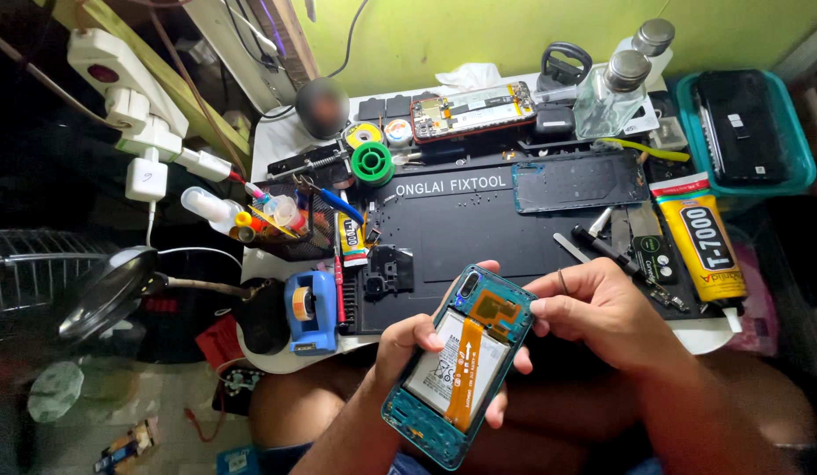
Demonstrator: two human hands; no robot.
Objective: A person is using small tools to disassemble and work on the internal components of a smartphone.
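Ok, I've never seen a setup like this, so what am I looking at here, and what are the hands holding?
One camera, worn on the person's head, looks down at two bare hands over a black repair mat. The left hand holds an opened teal phone with its white battery and orange ribbon cable exposed. The right hand touches the phone's top edge. On the mat lie a dark phone back cover, a yellow glue tube and a blue tape dispenser.

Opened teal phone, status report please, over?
Left hand grips opened teal phone, battery exposed. Right hand fingers at its top edge. Nothing between hands, over.
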